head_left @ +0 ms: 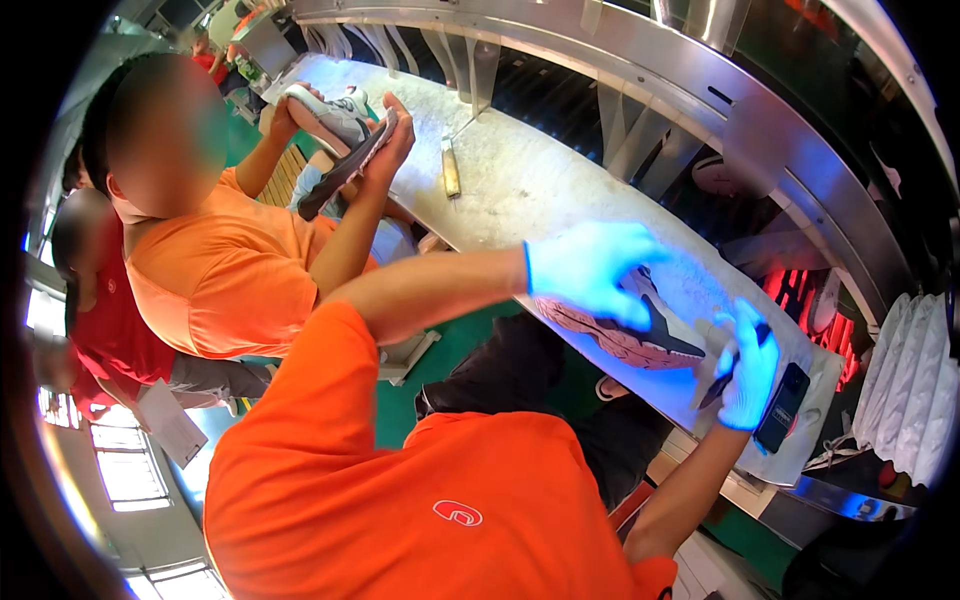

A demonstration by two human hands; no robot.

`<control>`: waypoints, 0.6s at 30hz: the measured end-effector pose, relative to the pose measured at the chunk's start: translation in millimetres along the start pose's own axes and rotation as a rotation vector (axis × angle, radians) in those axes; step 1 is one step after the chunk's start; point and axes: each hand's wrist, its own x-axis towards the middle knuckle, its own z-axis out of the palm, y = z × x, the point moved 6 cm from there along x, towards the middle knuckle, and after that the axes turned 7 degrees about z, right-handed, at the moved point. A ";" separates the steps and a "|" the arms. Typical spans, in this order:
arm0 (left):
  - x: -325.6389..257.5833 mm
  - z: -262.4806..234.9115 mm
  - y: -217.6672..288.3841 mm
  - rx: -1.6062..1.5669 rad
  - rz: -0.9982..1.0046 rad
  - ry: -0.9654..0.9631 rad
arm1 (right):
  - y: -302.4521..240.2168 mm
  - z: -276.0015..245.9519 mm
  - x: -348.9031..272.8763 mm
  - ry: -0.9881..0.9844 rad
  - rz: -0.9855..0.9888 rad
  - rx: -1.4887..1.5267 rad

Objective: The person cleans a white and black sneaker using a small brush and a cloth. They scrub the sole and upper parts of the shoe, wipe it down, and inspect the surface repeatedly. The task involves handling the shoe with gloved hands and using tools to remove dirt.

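Observation:
A grey-and-pink sports shoe (pixel 668 335) with dark panels lies on its side near the front edge of the bench. Over its upper part reaches my left hand (pixel 590 272) in a blue-lit glove, thumb and fingers spread. The thumb is at the shoe's side; whether it presses on it is unclear. My right hand (pixel 750 375), also gloved, is closed around a slim dark pen-like tool (pixel 717 388) just beyond the shoe's right end. Part of the tool is hidden by the fingers.
A phone (pixel 782 408) lies beside my right hand. Farther left on the pale bench (pixel 520 150) is a wooden-handled tool (pixel 450 172). At left a co-worker in orange holds another shoe (pixel 335 120). Behind the bench runs a metal-framed machine (pixel 640 60) with hanging clear strips and a red glow.

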 end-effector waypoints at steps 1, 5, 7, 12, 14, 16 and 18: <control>13.9 4.8 29.2 -0.032 0.063 -0.010 | 28.8 -18.0 3.7 -0.001 0.018 0.221; 30.7 100.1 41.9 0.186 0.064 -0.367 | 74.6 -25.0 0.5 0.069 0.008 0.280; 50.0 75.9 56.9 0.016 -0.017 -0.399 | 79.2 -20.4 0.5 0.082 0.065 0.164; 50.8 -34.6 98.5 -0.114 0.016 -0.068 | 77.7 -0.3 16.0 -0.057 0.111 0.254; 23.1 -60.6 85.3 0.019 0.003 0.000 | 49.6 20.0 12.2 -0.240 0.124 0.221; -22.9 -70.4 58.3 0.174 -0.050 -0.037 | 26.2 22.5 16.1 -0.303 0.048 0.080; -69.0 -52.6 18.4 0.246 -0.019 -0.062 | 3.5 34.8 0.6 -0.262 0.001 -0.060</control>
